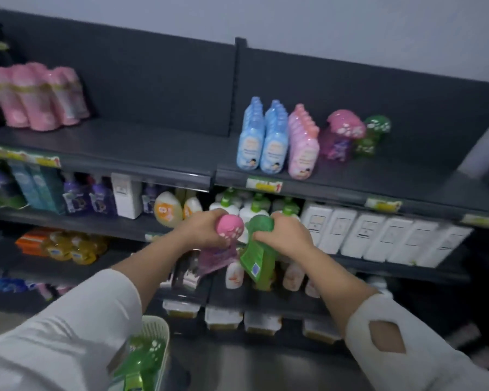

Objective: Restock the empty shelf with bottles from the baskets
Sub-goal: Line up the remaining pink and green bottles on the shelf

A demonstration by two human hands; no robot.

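My left hand [201,228] grips a pink bottle [223,249] with a pink paw-print cap, held in front of the middle shelves. Beside it my right hand [285,234] grips a green bottle [259,255] with a green cap. Both bottles hang below the dark top shelf [393,182]. On that shelf stand blue bottles [263,139], pink bottles [304,146], a pink paw-cap bottle [342,135] and a green paw-cap bottle [373,135]. A pale basket [156,334] at the bottom left holds more green bottles [141,365].
Pink refill pouches [37,97] stand on the top shelf's left section, with bare shelf between them and the blue bottles. The lower shelves are packed with white boxes [378,235], white pump bottles [251,210], purple bottles [88,196] and yellow jars [71,249].
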